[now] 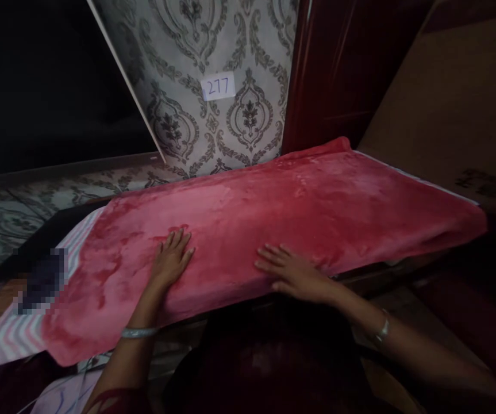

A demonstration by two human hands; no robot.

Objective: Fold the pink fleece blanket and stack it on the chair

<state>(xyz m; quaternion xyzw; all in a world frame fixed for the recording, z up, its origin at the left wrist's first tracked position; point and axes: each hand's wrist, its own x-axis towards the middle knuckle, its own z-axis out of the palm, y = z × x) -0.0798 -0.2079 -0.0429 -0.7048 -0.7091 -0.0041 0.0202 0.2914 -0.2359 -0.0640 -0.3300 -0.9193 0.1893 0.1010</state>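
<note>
Red plush fleece blanket (282,213), long and folded into a broad band, lies across the middle of the head view, running from lower left to upper right. Its near edge hangs slightly over the front of the surface beneath; what that surface is cannot be told, since the blanket hides it.

Left hand (170,260): flat, palm down on the blanket's left half, fingers spread and pointing away from the person. Grip released, nothing grasped. Silver bangle (139,332) on that wrist.

Right hand (293,273): also flat on the blanket near its front edge, fingers extended and pointing left toward the other hand. Grip released, resting only. Pale bracelet (382,330) on that wrist. The two hands lie near each other but apart.

Under the blanket's left end, a pink-and-white striped cloth (12,336) shows. Behind, a grey damask-patterned wall (213,40) carries a small white paper label marked 277 (218,87). Right of it stands a dark red glossy wooden panel (338,69). A pixelated dark patch sits at far left.
</note>
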